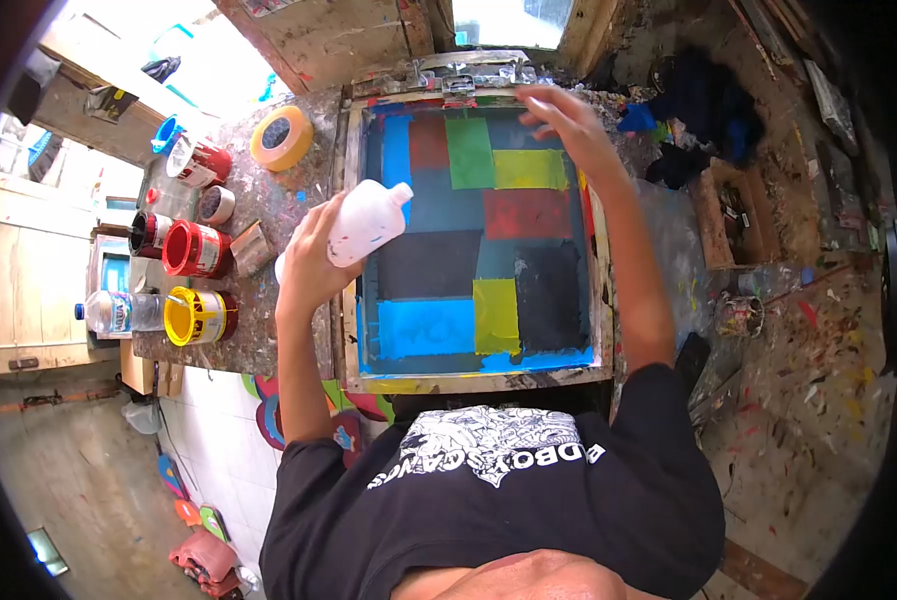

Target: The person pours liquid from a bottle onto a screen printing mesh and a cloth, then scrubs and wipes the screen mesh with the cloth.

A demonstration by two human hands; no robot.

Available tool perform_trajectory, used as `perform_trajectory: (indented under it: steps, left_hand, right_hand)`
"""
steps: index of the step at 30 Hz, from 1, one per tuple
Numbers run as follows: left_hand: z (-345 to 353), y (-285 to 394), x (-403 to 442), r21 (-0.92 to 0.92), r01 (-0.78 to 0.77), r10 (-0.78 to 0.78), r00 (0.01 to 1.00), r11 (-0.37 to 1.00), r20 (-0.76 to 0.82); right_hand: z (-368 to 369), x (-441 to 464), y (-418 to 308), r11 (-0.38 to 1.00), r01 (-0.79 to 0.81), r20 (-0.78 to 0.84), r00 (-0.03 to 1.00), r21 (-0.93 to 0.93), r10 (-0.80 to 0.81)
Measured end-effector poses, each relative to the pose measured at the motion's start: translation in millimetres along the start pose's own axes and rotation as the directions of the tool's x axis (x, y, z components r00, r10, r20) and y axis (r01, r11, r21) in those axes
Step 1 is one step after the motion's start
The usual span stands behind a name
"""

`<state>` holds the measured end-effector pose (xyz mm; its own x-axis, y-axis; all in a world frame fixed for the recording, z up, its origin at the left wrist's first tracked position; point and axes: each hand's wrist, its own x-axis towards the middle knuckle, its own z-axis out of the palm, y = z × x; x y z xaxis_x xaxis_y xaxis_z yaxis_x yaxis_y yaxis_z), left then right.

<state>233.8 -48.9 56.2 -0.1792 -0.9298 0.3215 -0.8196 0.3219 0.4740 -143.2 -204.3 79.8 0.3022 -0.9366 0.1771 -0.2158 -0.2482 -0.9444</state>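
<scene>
The left hand [311, 262] is wrapping around a white, paint-flecked plastic bottle [369, 225], which is leaning over the left edge of a rectangular wooden frame [354, 345] with its neck pointing towards the far side. The right hand [566, 122] is hanging near the frame's far right corner, fingers loosely apart and seemingly holding nothing — whether it is touching anything there, I cannot tell.

The frame is carrying a multicoloured flat panel [447, 200], so a careless squeeze or a steeper tilt could be sending liquid across the blocks; I cannot tell how full the bottle is. If any colour is staying wet, the right forearm, crossing above the right edge, could be smearing it by dropping low.

Towards the table's near left corner, an open yellow paint tub [209, 322] and an open red paint tub [207, 252] are standing close together — a wide leftward elbow swing could be tipping either one
</scene>
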Motion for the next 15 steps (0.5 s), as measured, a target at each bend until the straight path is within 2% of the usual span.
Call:
perform_trajectory:
  steps: [2,6,9,11,13,15]
  left_hand:
    - [5.7,-3.2,1.7,0.034,-0.003,0.001,1.0,0.999,0.031]
    - [12.0,-3.7,6.6,0.098,-0.02,0.008,0.992,0.995,0.124]
    - [17.3,0.2,14.1,0.129,-0.005,-0.02,0.982,0.992,0.189]
    - [19.0,1.7,18.6,0.147,0.005,-0.037,0.976,0.989,0.214]
    - [22.2,3.0,23.1,0.22,0.023,-0.082,0.961,0.975,0.264]
    - [21.7,0.2,23.4,0.229,-0.011,-0.053,0.961,0.973,0.271]
  right_hand:
    - [-17.3,-41.8,0.4,0.999,0.0,-0.022,1.0,-0.035,-0.001]
    - [-51.0,-125.5,-13.8,0.985,-0.141,-0.108,0.985,-0.098,0.131]
    - [-75.0,-177.1,3.6,0.974,-0.189,-0.173,0.971,-0.128,0.166]
    - [-82.3,-203.5,4.9,0.949,-0.296,-0.238,0.935,-0.113,0.263]
    - [-86.1,-221.6,1.1,0.937,-0.329,-0.246,0.924,-0.12,0.293]
    - [-89.5,-233.1,-2.6,0.921,-0.367,-0.255,0.91,-0.13,0.326]
